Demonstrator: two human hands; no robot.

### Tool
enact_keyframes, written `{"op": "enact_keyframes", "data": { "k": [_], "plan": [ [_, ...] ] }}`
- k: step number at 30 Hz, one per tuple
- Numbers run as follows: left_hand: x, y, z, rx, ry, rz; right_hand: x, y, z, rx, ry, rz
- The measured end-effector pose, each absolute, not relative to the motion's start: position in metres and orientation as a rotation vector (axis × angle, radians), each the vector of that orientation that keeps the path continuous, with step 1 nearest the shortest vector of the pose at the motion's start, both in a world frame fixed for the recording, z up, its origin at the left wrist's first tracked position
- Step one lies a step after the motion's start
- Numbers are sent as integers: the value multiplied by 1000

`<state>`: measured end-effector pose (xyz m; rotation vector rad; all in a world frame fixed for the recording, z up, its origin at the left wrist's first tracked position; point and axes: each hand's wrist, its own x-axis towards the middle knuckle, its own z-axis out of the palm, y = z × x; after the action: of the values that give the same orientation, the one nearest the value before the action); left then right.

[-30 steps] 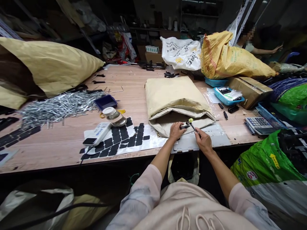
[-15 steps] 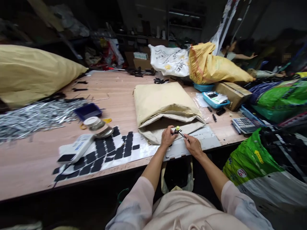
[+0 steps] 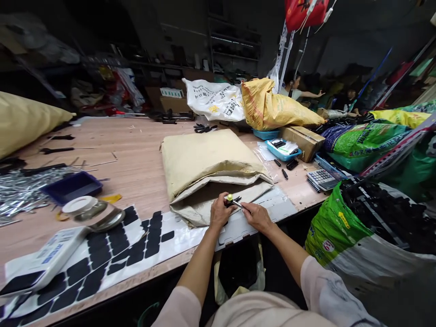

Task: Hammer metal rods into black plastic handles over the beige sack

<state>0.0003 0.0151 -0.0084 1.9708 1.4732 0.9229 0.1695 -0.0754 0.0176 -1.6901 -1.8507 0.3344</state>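
Observation:
My left hand (image 3: 220, 211) is closed, pinching a small black part (image 3: 236, 200) whose exact kind I cannot make out. A round yellow-green piece (image 3: 230, 197) shows at its fingertips. From the right, my right hand (image 3: 258, 218) grips a thin silver metal rod (image 3: 238, 205), its tip meeting the parts at the left fingers. Just beyond both hands lies a big tan paper sack (image 3: 207, 154), its mouth gaping towards me. Below the hands is a flat grey-white board (image 3: 277, 204) at the table's front edge.
Left on the wooden table (image 3: 136, 152) are a clear jar (image 3: 102, 213), sheets of black stickers (image 3: 136, 250), a dark blue tray (image 3: 73, 187) and many metal rods (image 3: 20, 190). Rightward stand a calculator (image 3: 323, 179), blue basket (image 3: 282, 150) and green bag (image 3: 335, 227) of black parts.
The view has swung to the right, so the table's things appear further left. Both hands keep their grips, and the silver rod now lies flatter between them.

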Motion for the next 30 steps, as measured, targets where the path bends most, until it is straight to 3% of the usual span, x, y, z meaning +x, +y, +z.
{"op": "enact_keyframes", "data": {
  "k": [5, 11, 16, 21, 25, 30],
  "plan": [
    [1, 21, -13, 2044, 1417, 932, 186, -58, 13, -1654, -1543, 491],
    [-4, -8, 6, 2132, 1318, 986, 220, -39, 11, -1470, -1057, 1130],
    [-17, -97, 12, 2313, 977, 1046, 227, -37, 9, -1410, -938, 1152],
    [-21, -149, 0, 2456, 1018, 852, 225, -40, 9, -1373, -956, 1193],
    [-6, -111, 9, 2330, 1142, 901, 226, -40, 7, -1345, -926, 1185],
    [28, 3, 30, 2105, 1656, 744, 225, -38, 6, -1367, -915, 1173]
  ]
}}
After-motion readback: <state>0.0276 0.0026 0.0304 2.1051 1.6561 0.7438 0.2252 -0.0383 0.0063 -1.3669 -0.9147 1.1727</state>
